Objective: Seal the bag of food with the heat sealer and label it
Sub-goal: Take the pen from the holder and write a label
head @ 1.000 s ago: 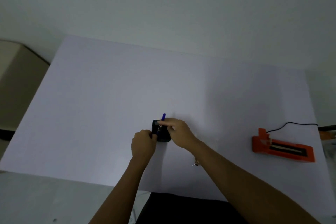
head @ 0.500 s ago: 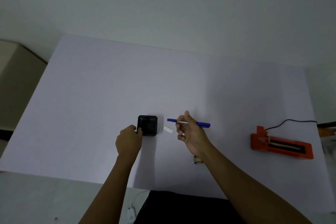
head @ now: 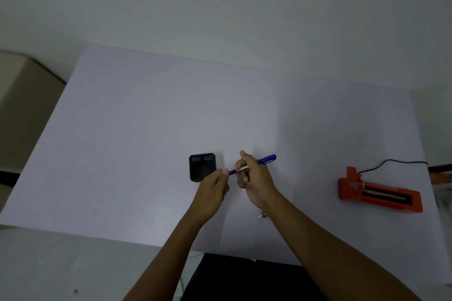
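Near the front edge of the white bench (head: 146, 129), the right hand (head: 255, 179) grips a slim blue pen (head: 267, 159); the left hand (head: 212, 189) pinches its end beside a square black case (head: 201, 166).

Plain workspace: white tabletop (head: 146, 129), bare wall (head: 220, 7), corded orange heat sealer (head: 379, 193).

We are wearing a black garment (head: 244, 278), showing at the bottom edge between our arms. Both arms are running bare from the left hand (head: 212, 188) and right hand (head: 256, 183) back (a small pale thing (head: 263, 215) is hanging under the right wrist, too small to identify).
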Tool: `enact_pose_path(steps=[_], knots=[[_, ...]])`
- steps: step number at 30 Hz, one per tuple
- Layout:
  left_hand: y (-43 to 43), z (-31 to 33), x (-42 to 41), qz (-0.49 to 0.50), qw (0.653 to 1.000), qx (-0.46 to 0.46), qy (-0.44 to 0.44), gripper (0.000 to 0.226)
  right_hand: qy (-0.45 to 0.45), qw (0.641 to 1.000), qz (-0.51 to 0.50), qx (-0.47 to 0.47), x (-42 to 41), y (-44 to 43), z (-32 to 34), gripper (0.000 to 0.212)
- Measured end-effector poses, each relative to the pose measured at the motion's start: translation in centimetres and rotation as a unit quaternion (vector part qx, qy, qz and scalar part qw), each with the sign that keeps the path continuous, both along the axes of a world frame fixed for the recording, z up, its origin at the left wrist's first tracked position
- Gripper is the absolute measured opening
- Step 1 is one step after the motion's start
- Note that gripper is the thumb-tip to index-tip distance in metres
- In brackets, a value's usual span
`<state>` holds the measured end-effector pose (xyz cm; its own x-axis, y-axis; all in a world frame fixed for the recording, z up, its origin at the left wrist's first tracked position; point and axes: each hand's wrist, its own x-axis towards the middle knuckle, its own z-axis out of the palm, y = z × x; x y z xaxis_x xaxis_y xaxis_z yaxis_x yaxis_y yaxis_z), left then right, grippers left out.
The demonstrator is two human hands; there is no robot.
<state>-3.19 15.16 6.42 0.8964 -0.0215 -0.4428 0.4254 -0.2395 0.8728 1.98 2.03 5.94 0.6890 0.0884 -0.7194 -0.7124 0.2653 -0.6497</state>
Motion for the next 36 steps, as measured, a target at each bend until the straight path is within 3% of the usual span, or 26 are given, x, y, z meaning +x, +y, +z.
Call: enact_pose_path(steps=[5, 11, 19, 21, 25, 28, 31, 33, 34, 36], knots=[[0.4, 1.3, -0.2, 0.040, 0.982, -0.131, 0.132, 0.044, -0.001, 1.000, 0.016, 0.011, -0.5, -0.2, -0.2, 0.047], [0.1, 1.5, -1.7, 0.155, 0.889, -0.303, 0.306, 0.043, 0.048, 0.997, -0.053, 0.023, -2.4, -0.2, -1.7, 0.046], [-0.8, 1.5, -1.8, 0.205, 0.829, -0.375, 0.360, 0.045, 0.056, 0.992, -0.112, 0.027, -3.0, -0.2, -1.9, 0.054], [-1.0, 1.7, -1.8, 0.196, 0.856, -0.340, 0.336, 0.044, 0.063, 0.990, -0.119, 0.029, -3.0, 0.0, -2.0, 0.054], [-1.8, 2.1, -2.1, 0.119, 0.951, -0.174, 0.226, 0.047, 0.104, 0.984, -0.141, 0.035, -2.8, 0.4, -2.0, 0.047], [-1.7, 2.4, -2.4, 0.092, 0.984, -0.073, 0.132, 0.049, 0.140, 0.973, -0.178, 0.034, -2.2, 0.2, -2.3, 0.039], [1.2, 2.7, -2.8, 0.110, 0.993, -0.012, 0.032, 0.048, 0.151, 0.948, -0.280, 0.029, -0.8, -3.8, -3.3, 0.032], [4.2, 1.5, -3.2, 0.044, 0.991, 0.122, -0.014, 0.048, 0.126, 0.953, -0.274, -0.014, 0.1, -6.7, -3.5, 0.032], [5.4, 0.4, -3.3, -0.035, 0.975, 0.219, -0.019, 0.044, 0.111, 0.961, -0.251, -0.024, 0.2, -7.5, -3.5, 0.034], [6.8, -2.2, -3.8, -0.162, 0.918, 0.363, 0.017, 0.015, 0.088, 0.977, -0.196, -0.021, 0.0, -7.2, -3.3, 0.037]])
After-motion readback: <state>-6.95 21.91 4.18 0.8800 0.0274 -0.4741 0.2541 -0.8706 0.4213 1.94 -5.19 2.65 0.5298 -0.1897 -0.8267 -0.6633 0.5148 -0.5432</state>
